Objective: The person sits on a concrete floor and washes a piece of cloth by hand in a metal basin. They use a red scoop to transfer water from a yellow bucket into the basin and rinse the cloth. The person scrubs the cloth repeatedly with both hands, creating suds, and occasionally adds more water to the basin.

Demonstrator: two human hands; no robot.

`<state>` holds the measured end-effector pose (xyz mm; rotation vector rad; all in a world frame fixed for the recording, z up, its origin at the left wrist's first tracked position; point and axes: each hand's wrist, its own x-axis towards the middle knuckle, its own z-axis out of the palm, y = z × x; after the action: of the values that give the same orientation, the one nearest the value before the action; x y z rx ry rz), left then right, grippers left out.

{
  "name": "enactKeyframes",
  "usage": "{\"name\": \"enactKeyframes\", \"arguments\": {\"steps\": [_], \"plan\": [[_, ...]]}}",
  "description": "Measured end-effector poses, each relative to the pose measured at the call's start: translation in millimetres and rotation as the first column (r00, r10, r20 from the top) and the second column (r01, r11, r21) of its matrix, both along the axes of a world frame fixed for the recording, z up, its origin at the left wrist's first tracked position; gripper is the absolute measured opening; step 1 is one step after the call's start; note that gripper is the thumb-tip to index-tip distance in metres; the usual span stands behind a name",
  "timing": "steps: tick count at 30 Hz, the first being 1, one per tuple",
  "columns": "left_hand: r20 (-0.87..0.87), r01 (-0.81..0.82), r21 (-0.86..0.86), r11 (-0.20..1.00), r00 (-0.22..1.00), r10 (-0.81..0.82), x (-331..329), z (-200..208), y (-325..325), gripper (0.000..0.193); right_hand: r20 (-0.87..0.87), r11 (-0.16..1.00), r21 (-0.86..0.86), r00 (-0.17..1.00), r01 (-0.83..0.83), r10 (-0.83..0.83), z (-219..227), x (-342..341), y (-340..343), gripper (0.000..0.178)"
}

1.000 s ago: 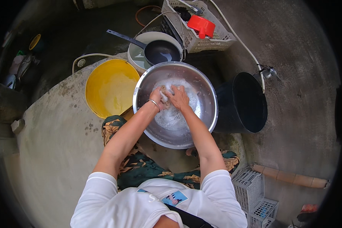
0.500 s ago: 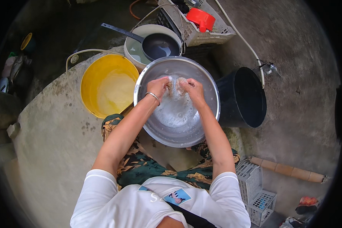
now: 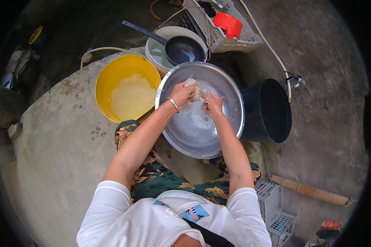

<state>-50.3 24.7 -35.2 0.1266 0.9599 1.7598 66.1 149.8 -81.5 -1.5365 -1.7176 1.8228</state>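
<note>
Inside a wide silver metal basin [image 3: 191, 142] with soapy water, a wet beige-and-white cloth [image 3: 196, 91] is stretched between my two hands. My left hand [image 3: 180, 97], with a bracelet at the wrist, is closed around its upper left part, and a bunched pale end sticks out above the fingers. Closed on the other end of the cloth is my right hand [image 3: 214, 104], a little lower and to the right. My fingers hide some of the cloth, so its exact shape cannot be made out. Suds float on the water below.
A yellow bucket [image 3: 111, 96] of water stands left of the basin. Behind it, a dark long-handled pan [image 3: 184, 48] rests on a white bucket [image 3: 152, 55]. A black bucket [image 3: 255, 109] touches the right side. A red dipper [image 3: 228, 24] lies on a white crate [image 3: 231, 45].
My hands have turned and shifted with the cloth, which now shows more above my left hand. My right hand has dropped slightly. The view has swung a little, moving the buckets rightward.
</note>
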Motion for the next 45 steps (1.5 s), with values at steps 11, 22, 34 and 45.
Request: {"name": "enactKeyframes", "arguments": {"steps": [11,22,34,45], "plan": [[0.402,-0.108,0.221,0.969,0.916,0.010,-3.9,1.0,2.5,0.017,-0.484,0.899,-0.438,0.849,-0.023,-0.214,-16.0,-27.7,-39.2,0.064],[-0.104,-0.207,-0.637,0.742,0.978,0.183,8.8,-34.3,23.9,0.069,0.661,0.462,0.710,0.730,-0.531,-0.176,14.0,-11.1,-41.3,0.033],[0.027,-0.168,-0.599,0.783,0.973,0.229,17.1,-56.8,42.0,0.061,0.398,0.638,0.602,0.873,-0.480,0.281,-24.8,-4.9,-41.6,0.030],[0.248,-0.081,-0.311,0.947,0.955,0.163,27.3,-38.0,23.7,0.038,-0.369,0.824,0.565,0.902,0.028,0.222,62.8,-27.1,-102.6,0.028]]}}
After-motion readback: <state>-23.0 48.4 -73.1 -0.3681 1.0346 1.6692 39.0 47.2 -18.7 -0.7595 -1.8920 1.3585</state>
